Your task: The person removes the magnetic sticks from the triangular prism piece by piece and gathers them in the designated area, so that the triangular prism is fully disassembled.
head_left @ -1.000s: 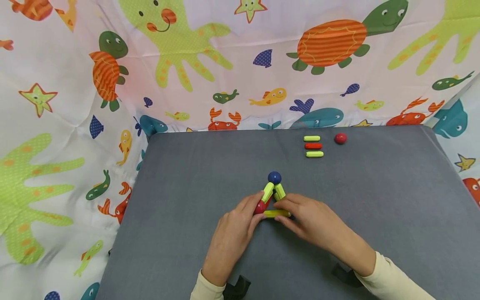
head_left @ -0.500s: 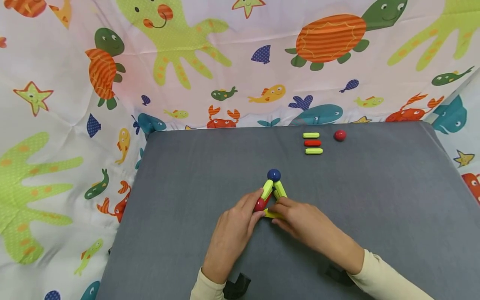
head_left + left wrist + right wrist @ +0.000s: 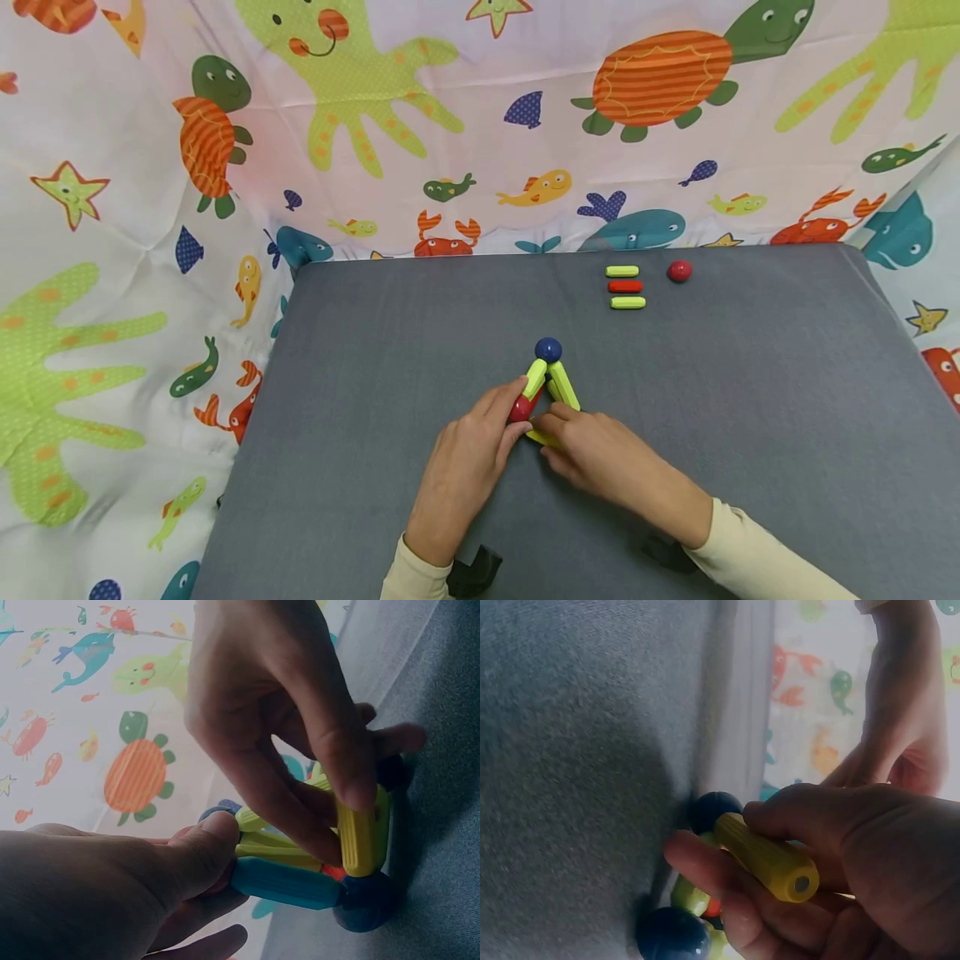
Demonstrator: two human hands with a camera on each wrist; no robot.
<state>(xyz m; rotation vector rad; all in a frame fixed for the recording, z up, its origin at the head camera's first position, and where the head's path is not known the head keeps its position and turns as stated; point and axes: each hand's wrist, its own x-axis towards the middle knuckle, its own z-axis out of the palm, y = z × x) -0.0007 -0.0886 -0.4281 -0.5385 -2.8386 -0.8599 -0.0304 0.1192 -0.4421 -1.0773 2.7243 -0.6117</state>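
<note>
The printed cloth (image 3: 135,225) hangs to the left of the blue ball (image 3: 548,350) and behind it, beyond the grey counter (image 3: 360,350). The left hand (image 3: 461,467) is left of the blue ball and nearer the person; its fingers pinch the near red ball (image 3: 520,408), with a dark mount (image 3: 476,573) at its wrist. The frame (image 3: 536,379) stands on the counter beneath the blue ball, its sticks running down from that ball to either side. The left wrist view shows a teal stick (image 3: 285,883) running from the pinching fingers to a lower dark ball (image 3: 366,900) beside the counter.

Nearer the person than the blue ball, and to its right, is the right hand (image 3: 611,458), its fingers curled around the yellow stick (image 3: 769,859). One end of that stick appears to meet a lower dark ball; the other shows a bare metal tip.

Farther right of the blue ball, and beyond it, lie a far green stick (image 3: 622,272), a red stick (image 3: 625,287) and a middle green stick (image 3: 627,302), stacked in a row but apart. The far red ball (image 3: 679,272) sits just right of them.

As far as can be judged, much of the frame is joined and standing, while the yellow stick's outer end is unjoined. The four loose pieces are not part of the frame; whether they belong to it, I cannot tell.
</note>
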